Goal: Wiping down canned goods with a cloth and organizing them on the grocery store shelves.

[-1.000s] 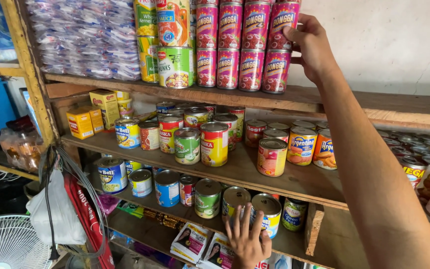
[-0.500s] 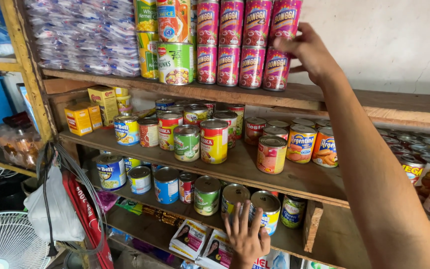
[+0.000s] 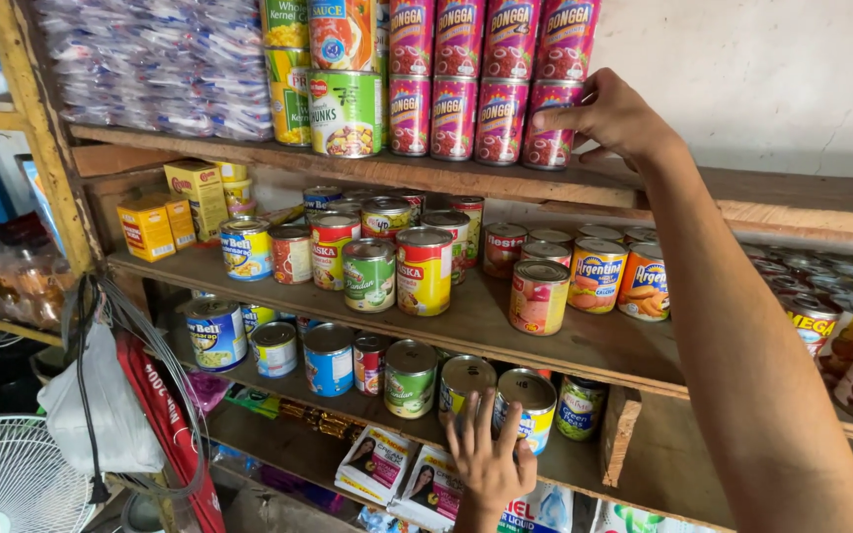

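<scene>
Right hand (image 3: 612, 120) lower, red can (image 3: 549, 123) upright.

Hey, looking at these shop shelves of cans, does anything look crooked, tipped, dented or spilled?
Nothing stands out. The red cans on the top shelf are stacked upright, and the right hand touches the end one. The lower cans also stand upright, with the left hand on the lower shelf edge. No spill or dent shows.

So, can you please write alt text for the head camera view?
The right hand touches a red can on the top wooden shelf, while the left hand rests by cans on the lower shelf. Assorted tins fill the middle shelf.
</scene>
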